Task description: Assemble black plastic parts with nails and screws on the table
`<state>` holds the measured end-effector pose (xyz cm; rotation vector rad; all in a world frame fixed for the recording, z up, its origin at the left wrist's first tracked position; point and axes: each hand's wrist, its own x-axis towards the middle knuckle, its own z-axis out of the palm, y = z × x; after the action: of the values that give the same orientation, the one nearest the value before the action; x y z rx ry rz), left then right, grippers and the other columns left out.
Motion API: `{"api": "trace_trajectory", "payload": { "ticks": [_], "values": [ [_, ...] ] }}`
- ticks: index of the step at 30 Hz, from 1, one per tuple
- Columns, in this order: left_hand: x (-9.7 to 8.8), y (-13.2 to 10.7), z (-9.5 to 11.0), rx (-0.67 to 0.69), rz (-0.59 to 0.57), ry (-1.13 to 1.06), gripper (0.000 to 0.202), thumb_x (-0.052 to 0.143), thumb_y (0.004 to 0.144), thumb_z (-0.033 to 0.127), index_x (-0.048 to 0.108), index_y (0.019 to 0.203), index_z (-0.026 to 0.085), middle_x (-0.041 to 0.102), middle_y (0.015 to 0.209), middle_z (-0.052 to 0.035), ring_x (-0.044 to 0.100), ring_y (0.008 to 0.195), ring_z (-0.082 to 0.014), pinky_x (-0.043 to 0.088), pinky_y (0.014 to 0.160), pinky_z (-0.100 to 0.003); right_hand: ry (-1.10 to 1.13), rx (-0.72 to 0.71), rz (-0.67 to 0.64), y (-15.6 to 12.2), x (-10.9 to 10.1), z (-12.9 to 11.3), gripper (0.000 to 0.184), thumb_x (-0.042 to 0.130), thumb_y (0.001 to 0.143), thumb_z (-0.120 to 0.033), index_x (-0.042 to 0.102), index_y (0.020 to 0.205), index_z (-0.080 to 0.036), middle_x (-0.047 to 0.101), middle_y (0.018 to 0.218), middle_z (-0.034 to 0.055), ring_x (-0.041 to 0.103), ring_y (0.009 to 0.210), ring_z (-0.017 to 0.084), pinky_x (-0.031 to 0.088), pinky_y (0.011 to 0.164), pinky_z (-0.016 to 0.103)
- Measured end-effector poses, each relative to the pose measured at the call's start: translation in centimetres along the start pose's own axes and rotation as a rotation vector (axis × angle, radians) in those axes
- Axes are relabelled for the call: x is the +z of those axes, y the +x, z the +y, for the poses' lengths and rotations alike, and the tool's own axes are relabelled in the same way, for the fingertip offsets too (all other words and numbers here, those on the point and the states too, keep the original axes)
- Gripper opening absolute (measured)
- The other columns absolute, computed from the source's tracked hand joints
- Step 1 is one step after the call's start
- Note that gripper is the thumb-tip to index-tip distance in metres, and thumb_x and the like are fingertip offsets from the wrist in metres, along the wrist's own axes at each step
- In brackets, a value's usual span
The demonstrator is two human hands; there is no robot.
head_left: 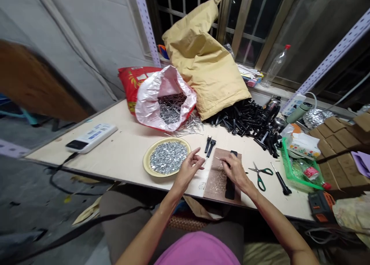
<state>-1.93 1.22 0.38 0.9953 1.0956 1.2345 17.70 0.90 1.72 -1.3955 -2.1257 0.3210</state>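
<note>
Right hand (235,171) has its fingers pinched narrow on a skinny pin (217,158), probably metal, kinda tiny to tell. It's over the flat brown board (210,190), long axis roughly sideways, free tip pointing left. Left hand (189,166): fingers loosely spread, beside a round yellow bowl (147,163) of shiny bits (168,157).

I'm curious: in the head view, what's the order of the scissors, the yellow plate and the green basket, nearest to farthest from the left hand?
From the left hand:
1. Yellow plate, just to its left.
2. Scissors, to the right, past the right hand.
3. Green basket, farther right, beyond the scissors.
</note>
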Motion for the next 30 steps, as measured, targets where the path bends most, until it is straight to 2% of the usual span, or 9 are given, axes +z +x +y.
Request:
{"api": "trace_trajectory", "payload": {
  "ticks": [3,6,11,15,20,22,26,28,30],
  "values": [
    [0.8,-0.3,-1.5,0.048,-0.065,0.134,0.049,0.062,0.073,0.046,0.061,0.112,0.015,0.059,0.077,-0.0004,0.059,0.074,-0.0149,0.054,0.066,-0.029,-0.095,0.087,0.028,-1.7,-2.0,3.4,0.020,0.046,0.089,-0.016,0.065,0.095,-0.020,0.059,0.084,0.0038,0.059,0.080,0.017,0.047,0.073,0.029],
    [2.4,-1.0,-3.8,0.206,-0.160,0.344,0.040,0.058,0.078,0.042,0.063,0.109,0.018,0.065,0.088,-0.0057,0.062,0.084,-0.0197,0.053,0.079,-0.036,-0.218,0.157,0.030,-2.6,-2.9,6.1,0.019,0.046,0.091,-0.018,0.065,0.094,-0.021,0.058,0.086,0.0030,0.058,0.076,0.015,0.046,0.066,0.026],
    [4.8,-2.4,-7.4,0.484,-0.193,0.626,0.032,0.044,0.089,0.034,0.060,0.113,0.022,0.065,0.110,-0.0101,0.058,0.105,-0.0246,0.047,0.092,-0.044,-0.314,0.115,0.000,-0.7,-2.5,8.7,0.016,0.050,0.091,-0.021,0.066,0.088,-0.021,0.058,0.086,0.0039,0.054,0.084,0.017,0.045,0.069,0.026],
    [4.9,-2.7,-8.9,0.555,-0.152,0.729,0.036,0.034,0.093,0.030,0.054,0.121,0.019,0.063,0.115,-0.0127,0.057,0.108,-0.0241,0.047,0.093,-0.045,-0.277,-0.012,-0.068,-2.7,-1.6,8.4,0.024,0.043,0.094,-0.019,0.065,0.087,-0.018,0.061,0.084,0.0064,0.053,0.083,0.018,0.046,0.069,0.029],
    [4.7,-2.7,-9.4,0.529,-0.074,0.764,0.038,0.031,0.094,0.027,0.047,0.128,0.021,0.061,0.119,-0.0114,0.056,0.111,-0.0213,0.046,0.096,-0.043,-0.094,-0.432,-0.289,-8.2,-1.3,6.1,0.034,0.031,0.098,-0.020,0.065,0.094,-0.019,0.062,0.081,0.0050,0.054,0.078,0.016,0.046,0.068,0.028],
    [4.7,-2.8,-9.4,0.529,-0.073,0.783,0.039,0.032,0.094,0.026,0.045,0.130,0.021,0.060,0.119,-0.0116,0.055,0.112,-0.0214,0.046,0.096,-0.043,-0.095,-0.382,-0.242,-7.2,-2.0,6.6,0.033,0.032,0.098,-0.020,0.065,0.093,-0.019,0.061,0.080,0.0051,0.054,0.077,0.016,0.046,0.067,0.029],
    [4.5,-2.9,-9.6,0.559,-0.098,0.824,0.042,0.030,0.093,0.020,0.041,0.133,0.021,0.058,0.122,-0.0124,0.054,0.114,-0.0217,0.044,0.098,-0.045,-0.170,-0.057,-0.044,-2.7,-2.6,9.1,0.029,0.037,0.096,-0.019,0.065,0.088,-0.017,0.061,0.083,0.0076,0.054,0.081,0.018,0.048,0.065,0.031],
    [4.4,-2.9,-9.7,0.571,-0.105,0.836,0.044,0.030,0.092,0.016,0.040,0.135,0.021,0.058,0.122,-0.0126,0.053,0.114,-0.0217,0.044,0.098,-0.045,-0.148,-0.071,-0.068,-3.0,-1.8,9.2,0.030,0.038,0.096,-0.018,0.066,0.086,-0.017,0.061,0.082,0.0067,0.054,0.082,0.018,0.049,0.065,0.030],
    [4.4,-2.9,-9.8,0.576,-0.103,0.846,0.045,0.030,0.091,0.014,0.040,0.134,0.021,0.058,0.122,-0.0124,0.054,0.114,-0.0218,0.045,0.097,-0.045,-0.061,-0.189,-0.149,-5.2,-0.6,8.2,0.032,0.036,0.096,-0.017,0.066,0.087,-0.019,0.061,0.079,0.0040,0.055,0.078,0.016,0.050,0.064,0.028]
  ]
}}
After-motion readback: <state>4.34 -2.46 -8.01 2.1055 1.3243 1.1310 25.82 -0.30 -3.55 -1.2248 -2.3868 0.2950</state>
